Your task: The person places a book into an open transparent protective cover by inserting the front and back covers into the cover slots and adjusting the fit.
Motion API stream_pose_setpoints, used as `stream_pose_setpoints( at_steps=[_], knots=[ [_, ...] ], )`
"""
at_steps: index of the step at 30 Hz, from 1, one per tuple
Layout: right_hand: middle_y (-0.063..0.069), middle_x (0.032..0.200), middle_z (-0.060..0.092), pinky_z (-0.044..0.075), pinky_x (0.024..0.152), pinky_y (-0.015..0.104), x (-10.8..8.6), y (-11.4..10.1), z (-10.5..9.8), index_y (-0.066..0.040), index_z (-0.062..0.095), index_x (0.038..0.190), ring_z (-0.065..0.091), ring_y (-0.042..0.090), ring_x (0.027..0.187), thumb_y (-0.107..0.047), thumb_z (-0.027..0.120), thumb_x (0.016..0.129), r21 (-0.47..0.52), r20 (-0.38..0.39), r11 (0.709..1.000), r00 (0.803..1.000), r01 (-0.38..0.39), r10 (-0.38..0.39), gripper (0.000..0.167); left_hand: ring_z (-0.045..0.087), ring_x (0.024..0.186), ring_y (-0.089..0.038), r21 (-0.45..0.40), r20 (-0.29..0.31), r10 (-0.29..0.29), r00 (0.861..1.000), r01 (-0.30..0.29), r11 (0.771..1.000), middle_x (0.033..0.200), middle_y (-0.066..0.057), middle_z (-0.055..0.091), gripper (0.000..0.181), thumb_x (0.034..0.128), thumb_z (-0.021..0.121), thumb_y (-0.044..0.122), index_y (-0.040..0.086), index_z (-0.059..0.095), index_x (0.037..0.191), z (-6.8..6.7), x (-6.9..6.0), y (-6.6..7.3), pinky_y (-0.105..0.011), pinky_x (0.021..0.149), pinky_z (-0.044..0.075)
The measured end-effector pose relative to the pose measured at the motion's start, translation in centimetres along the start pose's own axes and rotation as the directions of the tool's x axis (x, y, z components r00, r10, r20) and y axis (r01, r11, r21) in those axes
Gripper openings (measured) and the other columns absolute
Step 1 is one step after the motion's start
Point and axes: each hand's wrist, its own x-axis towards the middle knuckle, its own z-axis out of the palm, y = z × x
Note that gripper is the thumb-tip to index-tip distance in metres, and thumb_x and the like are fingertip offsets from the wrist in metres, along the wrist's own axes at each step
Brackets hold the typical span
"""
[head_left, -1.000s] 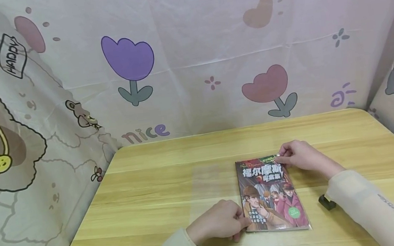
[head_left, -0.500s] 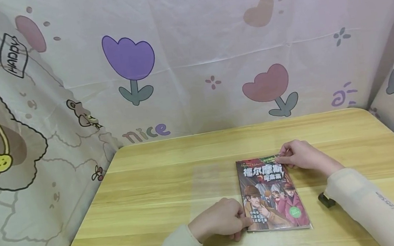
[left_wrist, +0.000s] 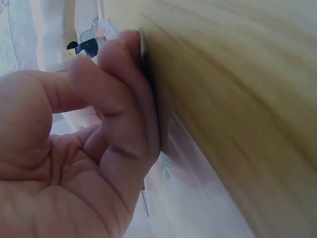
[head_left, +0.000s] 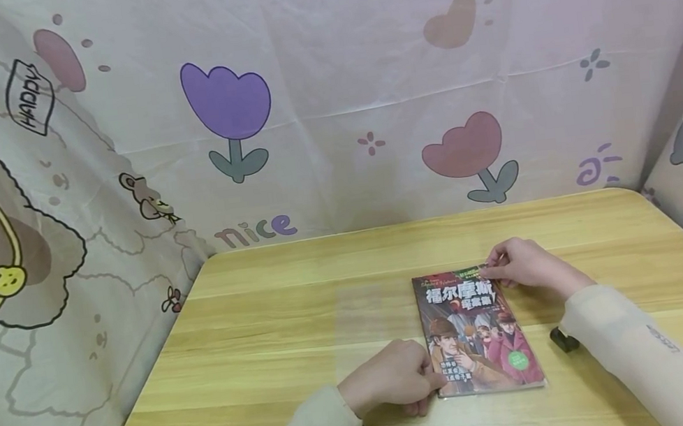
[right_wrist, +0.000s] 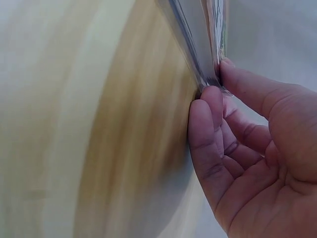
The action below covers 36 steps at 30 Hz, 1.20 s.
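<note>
A paperback comic-style book with Chinese lettering lies face up on the wooden table, right of centre. My right hand pinches its top right corner. In the right wrist view, the thumb lies on one side of the book's corner, with fingertips on the other and clear film at the edge. My left hand holds the lower left edge, thumb on the cover. The left wrist view shows that hand's curled fingers against the tabletop; its grip on the book is mostly hidden there.
A clear plastic sheet lies flat on the table left of the book; its right part is hidden. Printed fabric hangs behind the table and along both sides.
The book has shifted slightly right, and its lower edge sits a little farther from me. Both hands keep their places on it. The head view has shifted slightly.
</note>
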Motion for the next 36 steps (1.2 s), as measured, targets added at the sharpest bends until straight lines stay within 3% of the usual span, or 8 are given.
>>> stream_pose_setpoints(
  at_steps=[5, 10, 27, 36],
  knots=[
    [0.005, 0.077, 0.071, 0.06, 0.063, 0.03, 0.07, -0.04, -0.36, 0.001, 0.069, 0.1, 0.067, 0.015, 0.069, -0.024, 0.079, 0.099, -0.008, -0.008, 1.0, 1.0, -0.004, 0.004, 0.026, 0.051, 0.036, -0.006, -0.011, -0.04, 0.003, 0.999, -0.003, 1.0, 0.044, 0.004, 0.059, 0.046, 0.102, 0.073, 0.02, 0.01, 0.063, 0.058, 0.43, 0.34, 0.47, -0.021, 0.046, 0.045],
    [0.004, 0.076, 0.07, 0.058, 0.063, 0.029, 0.11, -0.18, -0.49, 0.0, 0.067, 0.103, 0.067, 0.016, 0.069, -0.024, 0.078, 0.1, -0.008, -0.013, 1.0, 1.0, 0.002, -0.002, 0.027, 0.05, 0.035, -0.006, -0.02, -0.08, 0.004, 0.997, -0.006, 1.0, 0.043, 0.004, 0.057, 0.046, 0.1001, 0.074, 0.018, 0.012, 0.061, 0.057, 0.62, 0.37, 0.57, -0.021, 0.045, 0.046],
    [0.004, 0.074, 0.067, 0.052, 0.06, 0.027, 0.13, 0.16, -0.61, 0.0, 0.066, 0.107, 0.065, 0.016, 0.067, -0.025, 0.077, 0.1, -0.025, -0.019, 1.0, 1.0, 0.019, -0.019, 0.029, 0.05, 0.035, -0.007, -0.056, -0.102, 0.001, 0.995, -0.007, 0.998, 0.044, 0.002, 0.057, 0.044, 0.1002, 0.075, 0.018, 0.01, 0.063, 0.059, 0.81, 0.37, 0.6, -0.021, 0.044, 0.045],
    [0.002, 0.07, 0.065, 0.045, 0.057, 0.026, -0.04, 0.26, -0.52, -0.001, 0.065, 0.117, 0.06, 0.015, 0.064, -0.025, 0.078, 0.099, -0.029, -0.046, 0.999, 0.998, 0.046, -0.047, 0.033, 0.053, 0.037, -0.006, -0.041, -0.125, -0.005, 0.992, 0.0, 0.999, 0.044, 0.004, 0.059, 0.042, 0.0995, 0.076, 0.021, 0.012, 0.064, 0.06, 0.54, -0.12, 0.78, -0.021, 0.045, 0.043]
  ],
)
